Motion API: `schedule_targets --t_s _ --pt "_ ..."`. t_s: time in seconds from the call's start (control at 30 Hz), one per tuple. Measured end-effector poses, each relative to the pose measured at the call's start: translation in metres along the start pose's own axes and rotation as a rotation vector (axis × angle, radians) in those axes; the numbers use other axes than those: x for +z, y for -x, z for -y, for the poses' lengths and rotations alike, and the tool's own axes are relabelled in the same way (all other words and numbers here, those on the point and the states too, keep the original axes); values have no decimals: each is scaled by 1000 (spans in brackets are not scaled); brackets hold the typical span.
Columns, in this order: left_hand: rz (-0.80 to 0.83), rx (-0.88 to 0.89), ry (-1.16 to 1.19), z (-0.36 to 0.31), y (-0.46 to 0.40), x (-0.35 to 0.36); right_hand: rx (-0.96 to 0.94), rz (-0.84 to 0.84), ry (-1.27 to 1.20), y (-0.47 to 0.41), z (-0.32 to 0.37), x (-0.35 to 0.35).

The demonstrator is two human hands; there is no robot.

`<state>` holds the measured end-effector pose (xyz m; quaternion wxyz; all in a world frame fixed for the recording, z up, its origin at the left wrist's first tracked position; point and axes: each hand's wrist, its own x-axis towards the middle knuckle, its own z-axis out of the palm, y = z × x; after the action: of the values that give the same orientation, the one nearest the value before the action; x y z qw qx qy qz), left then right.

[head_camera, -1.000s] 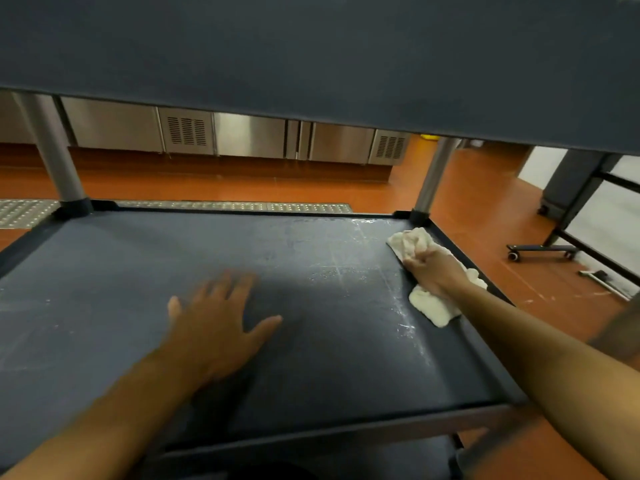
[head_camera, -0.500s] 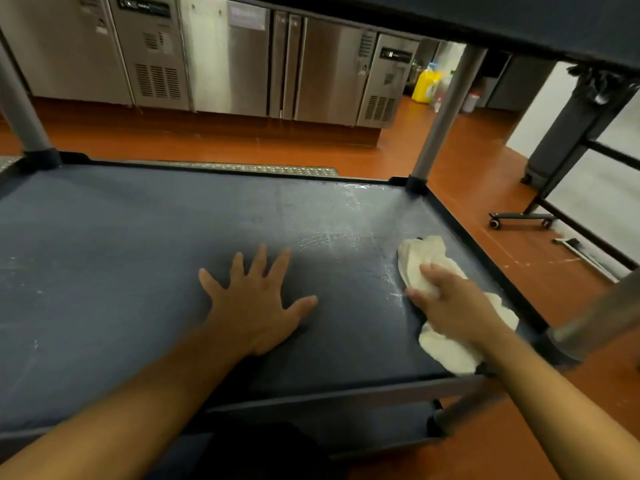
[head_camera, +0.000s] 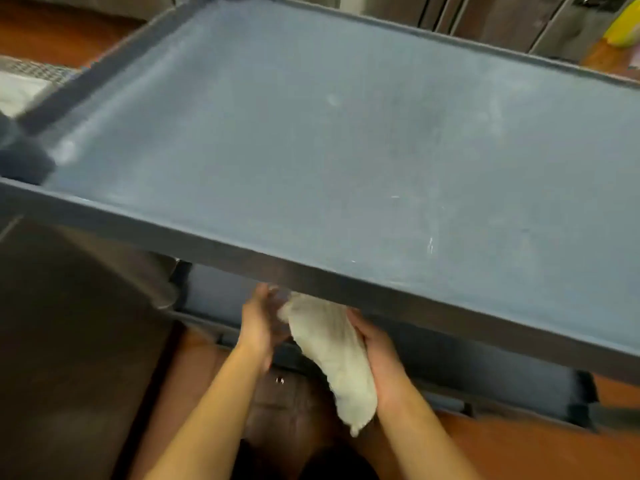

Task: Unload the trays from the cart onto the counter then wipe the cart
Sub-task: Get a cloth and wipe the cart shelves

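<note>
The dark grey cart's top shelf [head_camera: 346, 140] fills most of the view, bare, with faint white smears. Just below its near rim [head_camera: 311, 275], I hold a white cloth [head_camera: 332, 355] between both hands. My right hand [head_camera: 377, 355] cups the cloth from the right side. My left hand [head_camera: 259, 323] grips its upper end, fingers partly hidden under the rim. A lower shelf [head_camera: 214, 292] of the cart shows behind my hands. No trays are in view.
Stainless steel cabinets [head_camera: 485, 19] stand beyond the cart's far edge, with a yellow container [head_camera: 623, 22] at the top right. A dark blurred surface [head_camera: 79, 323] fills the lower left. Orange floor [head_camera: 519, 445] lies below.
The view rose from the middle shelf to above the top shelf. My left hand left the shelf surface and joined my right hand on the cloth, which is off the shelf.
</note>
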<state>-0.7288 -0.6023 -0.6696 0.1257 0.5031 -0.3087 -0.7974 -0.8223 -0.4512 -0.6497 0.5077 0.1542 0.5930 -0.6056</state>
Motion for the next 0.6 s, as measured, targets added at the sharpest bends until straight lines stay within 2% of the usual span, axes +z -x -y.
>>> schedule_targets --t_s 0.1,0.17,0.23,0.37,0.5,0.6 --pt "153 -248 82 -19 93 -40 107 125 -153 82 -3 38" --pt "155 -283 52 -33 166 -55 160 166 -139 130 -10 55" --pt "130 -218 -75 -55 243 -68 176 210 -30 186 -7 82" --pt "107 -72 -296 -91 344 -102 175 305 147 247 0 129" --pt "-82 59 -292 -133 384 -151 197 517 108 274 15 187" --pt "-211 192 -297 -178 399 -187 98 659 215 278 30 249"
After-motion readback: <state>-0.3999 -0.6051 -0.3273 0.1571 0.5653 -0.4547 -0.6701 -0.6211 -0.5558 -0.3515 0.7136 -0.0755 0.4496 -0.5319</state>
